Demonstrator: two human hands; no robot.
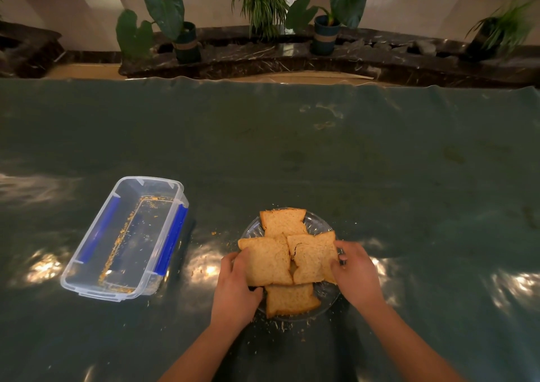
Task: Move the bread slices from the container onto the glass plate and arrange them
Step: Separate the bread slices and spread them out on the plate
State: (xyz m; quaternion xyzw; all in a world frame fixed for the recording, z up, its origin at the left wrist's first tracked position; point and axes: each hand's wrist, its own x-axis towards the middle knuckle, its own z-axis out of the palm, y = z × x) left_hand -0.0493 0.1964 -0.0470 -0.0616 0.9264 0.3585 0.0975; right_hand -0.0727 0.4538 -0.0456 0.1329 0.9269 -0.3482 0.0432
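Observation:
Several brown bread slices lie on the glass plate [317, 224] in front of me: a far slice [283, 221], a left slice [267, 260], a torn right slice [312, 257] and a near slice [289, 298]. My left hand [235, 289] grips the left slice at its left edge. My right hand [355, 273] holds the right slice at its right edge. The clear plastic container [128, 238] with blue clips stands to the left, holding only crumbs.
The table is covered by a shiny dark green sheet [350, 162]. Crumbs [214, 233] are scattered around the plate and between it and the container. Potted plants [325, 35] stand on a dark marble ledge beyond the table's far edge.

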